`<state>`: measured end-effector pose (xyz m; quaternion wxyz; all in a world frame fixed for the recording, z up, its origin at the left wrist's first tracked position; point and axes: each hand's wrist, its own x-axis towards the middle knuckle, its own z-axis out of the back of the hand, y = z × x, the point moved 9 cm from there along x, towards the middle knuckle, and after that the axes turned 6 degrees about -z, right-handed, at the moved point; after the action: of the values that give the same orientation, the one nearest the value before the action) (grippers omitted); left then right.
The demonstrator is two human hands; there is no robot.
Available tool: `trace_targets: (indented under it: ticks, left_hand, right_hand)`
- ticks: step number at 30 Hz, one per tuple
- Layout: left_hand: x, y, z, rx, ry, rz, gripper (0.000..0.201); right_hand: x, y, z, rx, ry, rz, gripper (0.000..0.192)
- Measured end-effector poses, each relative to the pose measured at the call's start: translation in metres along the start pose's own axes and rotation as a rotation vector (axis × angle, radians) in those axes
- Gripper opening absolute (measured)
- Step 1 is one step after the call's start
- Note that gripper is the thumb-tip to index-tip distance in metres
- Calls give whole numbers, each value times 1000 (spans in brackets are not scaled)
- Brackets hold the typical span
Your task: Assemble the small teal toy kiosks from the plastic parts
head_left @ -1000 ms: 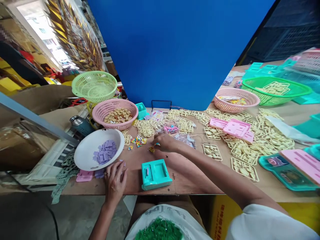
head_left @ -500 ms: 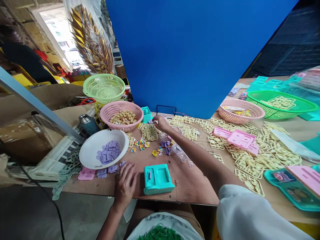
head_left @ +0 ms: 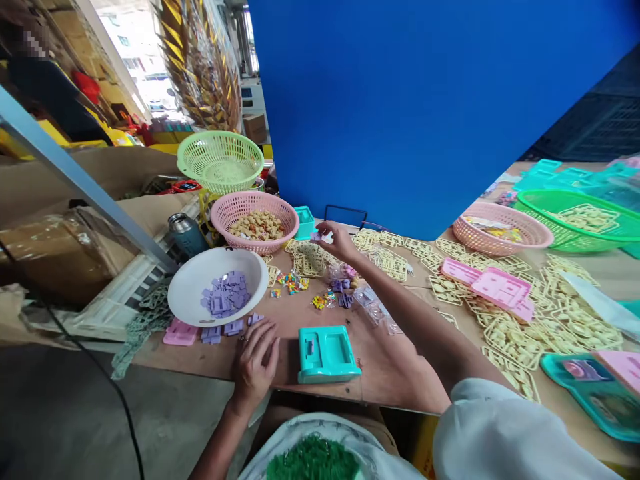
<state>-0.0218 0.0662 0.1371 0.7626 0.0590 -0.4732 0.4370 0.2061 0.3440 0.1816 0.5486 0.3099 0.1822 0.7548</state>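
White bowl (head_left: 190,293) of purple tiles (head_left: 226,299), pink basket (head_left: 235,207) of tan pieces (head_left: 257,225), right hand (head_left: 339,240) pinching pale piece (head_left: 317,235), left hand (head_left: 255,360) loosely curled, empty.

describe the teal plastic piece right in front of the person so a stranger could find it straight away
Start at the near edge of the brown table, between the person's two arms. The teal plastic piece lies flat there, just right of the left hand. It is the only teal block on this stretch; its neighbours are small purple tiles and a white bowl.
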Motion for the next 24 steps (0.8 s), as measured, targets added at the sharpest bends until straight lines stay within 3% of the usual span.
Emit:
trace_targets:
  ticks: [3, 5, 7, 10, 14, 18, 24]
  left_hand:
    - [13, 9, 8, -298, -73, 297, 22]
    - [21, 13, -4, -651, -34, 576, 31]
    - [31, 2, -23, -1000, 54, 745, 48]
    - [45, -17, -34, -1251, 100, 782, 64]
    - [33, -18, -38, -1268, 22, 882, 52]
    - [18, -19, -44, -1373, 45, 1001, 45]
    - [17, -19, -43, -1418, 42, 1037, 43]
  right_hand:
    - [-55, 38, 15, 293, 74, 178, 34]
    - [-96, 70, 23, 476, 160, 301, 34]
    - [-133, 100, 27, 529, 225, 400, 31]
    - [-171, 129, 33, 461, 178, 470, 27]
    - [-199, 136, 33, 387, 34, 426, 29]
    - [-211, 131, 25, 421, 25, 359, 37]
    - [-217, 136, 26, 413, 10, 359, 29]
